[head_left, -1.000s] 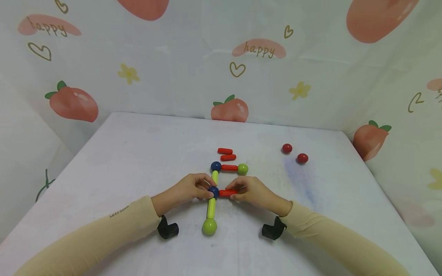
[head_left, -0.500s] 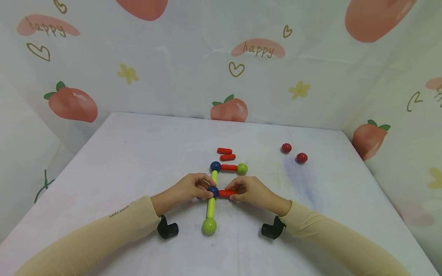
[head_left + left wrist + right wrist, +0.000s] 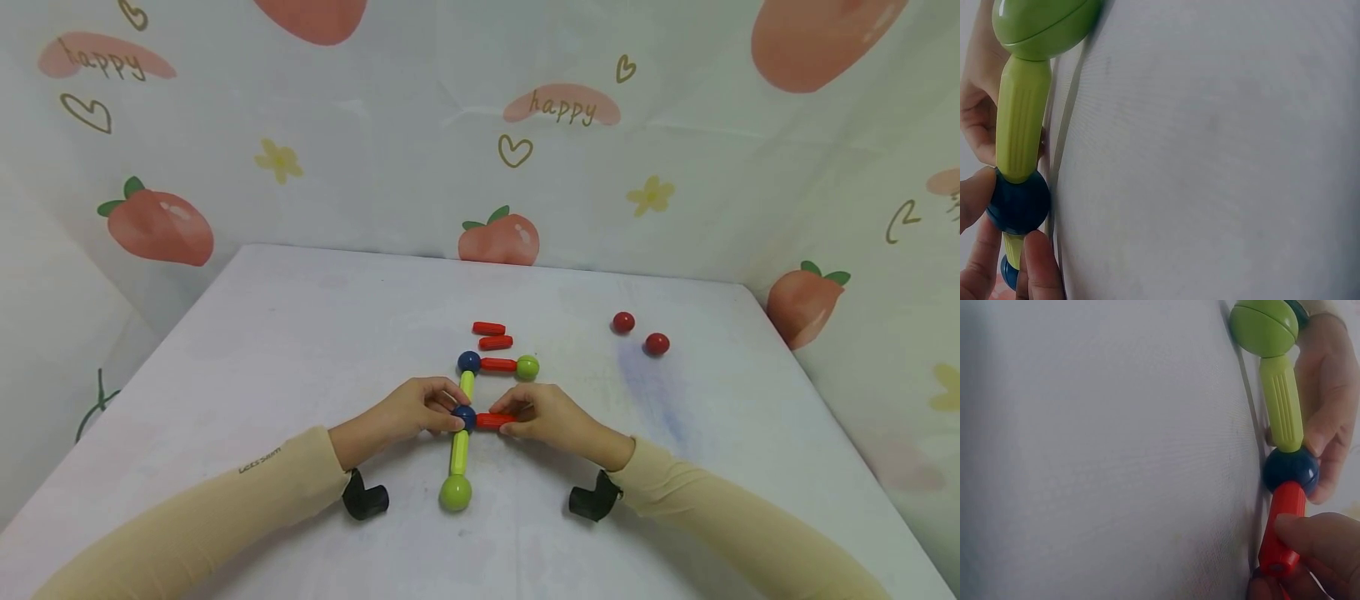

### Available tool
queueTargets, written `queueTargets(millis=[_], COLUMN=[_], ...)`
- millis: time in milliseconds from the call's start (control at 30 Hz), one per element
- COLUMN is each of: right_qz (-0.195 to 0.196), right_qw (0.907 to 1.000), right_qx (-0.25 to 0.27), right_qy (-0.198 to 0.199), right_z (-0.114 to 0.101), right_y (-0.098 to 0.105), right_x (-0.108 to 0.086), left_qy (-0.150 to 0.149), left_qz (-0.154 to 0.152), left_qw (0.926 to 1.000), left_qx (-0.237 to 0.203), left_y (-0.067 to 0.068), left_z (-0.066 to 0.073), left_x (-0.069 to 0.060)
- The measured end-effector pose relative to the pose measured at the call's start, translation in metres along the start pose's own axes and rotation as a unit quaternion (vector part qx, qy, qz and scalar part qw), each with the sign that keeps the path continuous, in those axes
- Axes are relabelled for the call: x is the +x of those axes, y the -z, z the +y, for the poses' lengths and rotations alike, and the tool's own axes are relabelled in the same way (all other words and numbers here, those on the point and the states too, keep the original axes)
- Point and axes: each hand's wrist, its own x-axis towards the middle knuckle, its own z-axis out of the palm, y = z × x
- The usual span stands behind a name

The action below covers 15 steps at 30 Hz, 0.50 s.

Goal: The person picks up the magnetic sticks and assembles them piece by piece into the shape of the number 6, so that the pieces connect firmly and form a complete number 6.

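Note:
My left hand (image 3: pixel 408 414) pinches a dark blue ball (image 3: pixel 1291 470) between thumb and fingers. From that ball a yellow-green rod (image 3: pixel 1022 119) runs toward me to a green ball (image 3: pixel 455 492), and another yellow-green rod (image 3: pixel 467 384) leads away to a second blue ball (image 3: pixel 468 362). My right hand (image 3: pixel 558 421) holds a red rod (image 3: pixel 1284 522) by its right part, thumb on one side. The rod's left end touches the pinched blue ball. Off the far blue ball, a red rod (image 3: pixel 498 365) reaches right to a green ball (image 3: pixel 527 367).
Two loose red rods, one red rod (image 3: pixel 489 328) behind the other red rod (image 3: pixel 496 342), lie beyond the joined pieces. Farther right on the white table (image 3: pixel 322 317) are a red ball (image 3: pixel 623 322) and another red ball (image 3: pixel 657 344). A patterned cloth hangs behind.

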Motion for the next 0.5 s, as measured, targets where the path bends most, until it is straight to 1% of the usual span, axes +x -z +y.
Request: queueTargets(millis=[67,300,500], right_qz=[-0.001,0.004,0.006], right_qw=[1.0,0.9998,0.9999], right_qx=[0.002,-0.018,-0.011], right_qy=[0.0,0.003,0.005], right_z=[-0.0004,-0.0021,-0.0014], right_y=[0.0002,-0.0002,0.0006], right_x=[-0.0003,-0.0015,-0.0036], left_qy=[-0.001,-0.004,-0.007], left_qz=[-0.001,-0.007,-0.009], left_qw=[1.0,0.9999,0.9999], left_qx=[0.0,-0.006,-0.01], left_y=[0.0,0.0005,0.0009], left_z=[-0.0004,-0.003,-0.0032], left_x=[0.0001,0.0017,0.0022])
